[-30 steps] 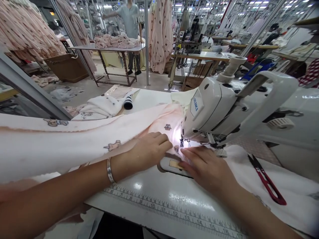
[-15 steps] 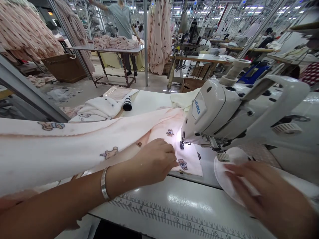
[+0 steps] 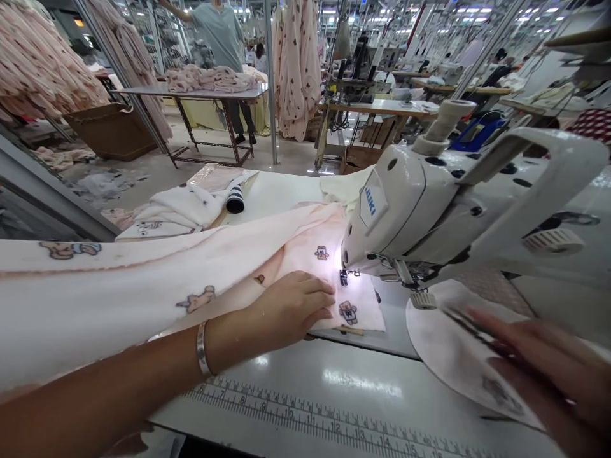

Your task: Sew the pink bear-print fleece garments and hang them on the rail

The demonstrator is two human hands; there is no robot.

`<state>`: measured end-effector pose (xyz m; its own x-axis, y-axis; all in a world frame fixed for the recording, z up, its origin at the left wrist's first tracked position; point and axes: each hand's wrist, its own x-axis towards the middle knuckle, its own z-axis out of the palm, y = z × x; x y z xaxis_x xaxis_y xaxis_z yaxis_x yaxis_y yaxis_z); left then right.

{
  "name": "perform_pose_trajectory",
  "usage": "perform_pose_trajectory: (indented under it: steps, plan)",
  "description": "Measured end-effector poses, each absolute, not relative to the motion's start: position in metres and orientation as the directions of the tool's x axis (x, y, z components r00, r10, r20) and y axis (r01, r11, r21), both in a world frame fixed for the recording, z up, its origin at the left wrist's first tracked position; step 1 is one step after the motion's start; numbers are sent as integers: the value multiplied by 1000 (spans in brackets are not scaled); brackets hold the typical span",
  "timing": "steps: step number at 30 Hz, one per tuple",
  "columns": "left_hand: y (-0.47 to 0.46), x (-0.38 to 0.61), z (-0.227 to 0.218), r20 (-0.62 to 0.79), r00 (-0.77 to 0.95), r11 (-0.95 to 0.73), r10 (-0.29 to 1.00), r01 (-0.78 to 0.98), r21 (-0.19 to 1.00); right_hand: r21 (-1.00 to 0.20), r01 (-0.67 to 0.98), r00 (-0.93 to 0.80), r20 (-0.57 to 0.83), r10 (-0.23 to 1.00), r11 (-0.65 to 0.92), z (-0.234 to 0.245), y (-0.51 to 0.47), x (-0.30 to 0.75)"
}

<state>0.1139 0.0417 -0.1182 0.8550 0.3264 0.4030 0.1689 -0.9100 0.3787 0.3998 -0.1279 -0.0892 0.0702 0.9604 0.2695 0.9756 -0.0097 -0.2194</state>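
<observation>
1. Pale pink printed fabric (image 3: 143,286) runs from the left edge of the view across the white table (image 3: 286,366) to the sewing machine (image 3: 420,197). Its loose folds lie to the left; its near end lies flat below the needle area. To handle it well, those folds should lie slack, so that their weight does not drag on the flat end.

2. The left hand (image 3: 291,308) rests on the fabric just left of the presser foot (image 3: 343,277), fingers together and slightly bent. I cannot tell whether the thumb pinches an edge underneath. A light, even press suits this plush-looking cloth; the fingertips are near the foot and best stay to its left.

3. The presser foot stands over the lit part of the fabric; whether it is down cannot be made out. The cut edge ends just right of it, so that corner should lie smooth.

4. To the right, apart from the fabric's end, lies a white cloth piece (image 3: 434,346) with a rounded edge. It is best left undisturbed.

5. The right hand (image 3: 539,362), blurred, is closed around a dark slim tool (image 3: 472,324), probably thread snips, above that piece. The points should be carried clear of both cloths and aimed away from the left hand.
</observation>
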Motion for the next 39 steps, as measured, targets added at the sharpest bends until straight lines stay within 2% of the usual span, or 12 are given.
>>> perform_pose_trajectory:
  steps: [4,7,9,11,14,22,39]
  plan:
    - [42,117,-123,436,844,-928,313,175,328,-242,954,-104,292,951,178,-86,-97,341]
    - [43,117,-126,434,853,-941,289,170,294,-102,954,-234,341,910,284,-92,-73,320]
    - [43,116,-127,436,851,-941,291,173,291,-3,955,-276,352,894,296,-97,-63,317]
    - [43,116,-127,442,852,-943,282,162,290,28,961,-268,346,899,276,-102,-58,317]
    - [42,117,-125,452,850,-946,269,146,289,6,968,-238,333,912,250,-107,-57,316]
    - [41,122,-118,454,852,-946,260,132,295,-64,983,-158,174,972,171,-110,-61,313]
    - [40,121,-118,433,849,-930,303,163,331,-140,977,-137,174,975,162,-112,-57,311]
